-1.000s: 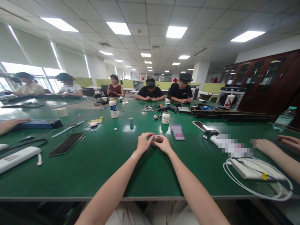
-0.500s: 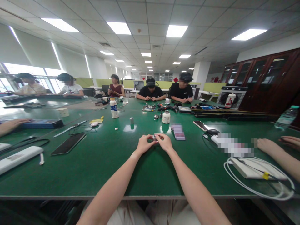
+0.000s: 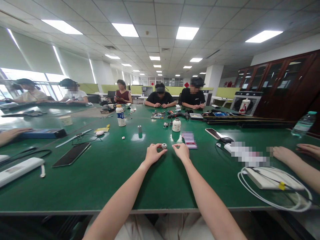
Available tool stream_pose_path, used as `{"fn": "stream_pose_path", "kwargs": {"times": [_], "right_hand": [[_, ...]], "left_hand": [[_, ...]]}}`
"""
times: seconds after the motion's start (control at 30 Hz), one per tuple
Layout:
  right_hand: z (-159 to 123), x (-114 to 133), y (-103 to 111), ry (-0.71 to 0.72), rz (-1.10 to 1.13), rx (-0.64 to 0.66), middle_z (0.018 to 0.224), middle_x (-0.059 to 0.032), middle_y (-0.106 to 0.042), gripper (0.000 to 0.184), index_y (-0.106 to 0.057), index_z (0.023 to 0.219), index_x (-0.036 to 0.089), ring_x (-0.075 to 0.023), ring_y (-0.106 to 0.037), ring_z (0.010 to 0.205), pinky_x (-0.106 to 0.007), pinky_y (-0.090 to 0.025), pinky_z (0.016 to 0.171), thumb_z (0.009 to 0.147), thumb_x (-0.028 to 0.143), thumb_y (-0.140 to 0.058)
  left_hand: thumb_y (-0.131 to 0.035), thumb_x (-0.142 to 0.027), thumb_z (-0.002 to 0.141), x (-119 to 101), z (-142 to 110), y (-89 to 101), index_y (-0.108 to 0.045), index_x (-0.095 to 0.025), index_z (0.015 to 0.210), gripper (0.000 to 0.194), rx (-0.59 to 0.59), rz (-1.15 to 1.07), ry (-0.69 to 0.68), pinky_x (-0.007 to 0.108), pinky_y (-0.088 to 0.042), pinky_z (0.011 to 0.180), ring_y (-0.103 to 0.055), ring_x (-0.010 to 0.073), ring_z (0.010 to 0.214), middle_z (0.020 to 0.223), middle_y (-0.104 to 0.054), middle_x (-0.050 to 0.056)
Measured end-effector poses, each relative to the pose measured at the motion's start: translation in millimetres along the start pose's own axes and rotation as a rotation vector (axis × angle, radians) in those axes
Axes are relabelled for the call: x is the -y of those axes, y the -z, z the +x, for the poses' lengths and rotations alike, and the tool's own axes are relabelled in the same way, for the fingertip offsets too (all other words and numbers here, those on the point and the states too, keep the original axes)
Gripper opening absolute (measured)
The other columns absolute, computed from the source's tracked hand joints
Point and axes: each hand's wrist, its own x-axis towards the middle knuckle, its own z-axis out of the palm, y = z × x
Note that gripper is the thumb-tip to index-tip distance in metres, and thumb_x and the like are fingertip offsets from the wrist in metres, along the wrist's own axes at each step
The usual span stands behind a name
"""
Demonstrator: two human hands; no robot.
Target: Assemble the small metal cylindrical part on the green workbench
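Between the thumb and fingers of my left hand (image 3: 153,154) is a small round metal piece (image 3: 164,146), its pale ringed top facing up. My right hand (image 3: 182,152) is a short gap to the right of it, fingertips drawn together in a pinch. Whatever those fingertips hold, if anything, is too small to make out. Close beyond the right hand lies an open pink and purple case (image 3: 190,141), partly blurred out. Farther off stand a white jar (image 3: 176,125) and a small grey metal cylinder (image 3: 139,129).
On the green table (image 3: 112,186), a dark phone (image 3: 72,155) and a white power strip (image 3: 20,170) lie left. A white bottle (image 3: 121,116) stands farther back. To the right are a coiled cable (image 3: 242,186) and a co-worker's hand (image 3: 282,154). Several people sit around.
My right hand has come away from the metal piece and moved right, leaving its top uncovered. The left hand keeps its hold in nearly the same place.
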Motion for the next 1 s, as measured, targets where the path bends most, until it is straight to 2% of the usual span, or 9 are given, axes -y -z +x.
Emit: {"fn": "stream_pose_path", "kwargs": {"times": [0.1,0.17,0.27,0.33,0.47,0.57,0.7,0.8,1.0], "right_hand": [[2,-13,-5,-0.020,-0.003,-0.016,0.083,-0.0080,-0.074,0.006,-0.078,0.072,0.024,-0.0256,-0.068,0.090,-0.034,-0.052,0.084,0.067,0.022,-0.076],[3,-19,-10,-0.007,0.070,-0.042,0.084,-0.0078,-0.074,0.014,-0.077,0.072,0.025,-0.0266,-0.068,0.092,-0.037,-0.052,0.086,0.060,0.017,-0.078],[4,-24,-15,0.032,0.194,-0.035,0.084,-0.0042,-0.075,0.024,-0.077,0.079,0.026,-0.0243,-0.069,0.091,-0.036,-0.053,0.087,0.059,0.014,-0.077],[4,-23,-14,0.021,0.220,-0.001,0.081,-0.0016,-0.075,0.024,-0.076,0.082,0.027,-0.0223,-0.070,0.087,-0.035,-0.055,0.085,0.062,0.013,-0.074],[3,-7,-4,0.005,0.259,0.002,0.081,-0.0007,-0.076,0.021,-0.075,0.089,0.026,-0.0202,-0.072,0.081,-0.034,-0.056,0.081,0.073,0.015,-0.067],[3,13,2,0.161,0.415,-0.009,0.091,-0.0029,-0.076,0.024,-0.073,0.100,0.022,-0.0188,-0.071,0.089,-0.034,-0.056,0.086,0.079,0.017,-0.061],[-3,34,1,0.312,0.510,0.089,0.094,-0.0030,-0.075,0.029,-0.071,0.104,0.022,-0.0179,-0.071,0.092,-0.034,-0.055,0.091,0.080,0.014,-0.058],[-9,39,-2,0.321,0.500,0.146,0.092,-0.0017,-0.075,0.030,-0.070,0.104,0.024,-0.0176,-0.071,0.091,-0.035,-0.055,0.090,0.079,0.012,-0.058],[-10,39,-4,0.318,0.537,0.142,0.095,-0.0026,-0.075,0.025,-0.070,0.100,0.023,-0.0182,-0.071,0.093,-0.036,-0.055,0.091,0.080,0.013,-0.058]], "left_hand": [[-0.068,-0.043,0.080,1,0,-0.5,-0.068,-0.025,0.111,0.036,-0.007,0.003,0.032,0.041,-0.046,0.090,-0.061,0.0261,0.102,0.099,-0.075,0.004],[-0.069,-0.043,0.079,3,1,-1.2,-0.065,-0.025,0.116,0.041,-0.009,-0.005,0.049,0.042,-0.046,0.091,-0.061,0.0269,0.104,0.099,-0.075,0.004],[-0.069,-0.042,0.079,6,1,-2.8,-0.064,-0.025,0.118,0.043,-0.013,-0.022,0.047,0.041,-0.046,0.092,-0.062,0.0264,0.103,0.098,-0.075,0.004],[-0.069,-0.041,0.079,7,2,-3.9,-0.066,-0.025,0.115,0.040,-0.019,-0.033,0.034,0.040,-0.047,0.091,-0.063,0.0253,0.101,0.098,-0.074,0.004],[-0.070,-0.040,0.079,8,2,-4.7,-0.068,-0.024,0.113,0.038,-0.022,-0.049,0.036,0.039,-0.048,0.091,-0.065,0.0241,0.098,0.097,-0.075,0.005],[-0.070,-0.041,0.078,7,2,-4.3,-0.069,-0.024,0.114,0.040,-0.004,-0.074,0.047,0.037,-0.049,0.090,-0.066,0.0233,0.096,0.096,-0.075,0.005],[-0.070,-0.041,0.078,5,1,-4.6,-0.069,-0.025,0.115,0.041,0.024,-0.078,0.010,0.037,-0.049,0.088,-0.067,0.0235,0.094,0.096,-0.076,0.004],[-0.070,-0.040,0.078,3,0,-5.2,-0.069,-0.025,0.117,0.042,0.021,-0.059,0.008,0.037,-0.049,0.087,-0.067,0.0240,0.095,0.096,-0.076,0.004],[-0.070,-0.039,0.078,4,1,-6.3,-0.069,-0.026,0.116,0.040,0.029,-0.070,-0.005,0.037,-0.049,0.088,-0.067,0.0236,0.093,0.096,-0.076,0.004]]}}
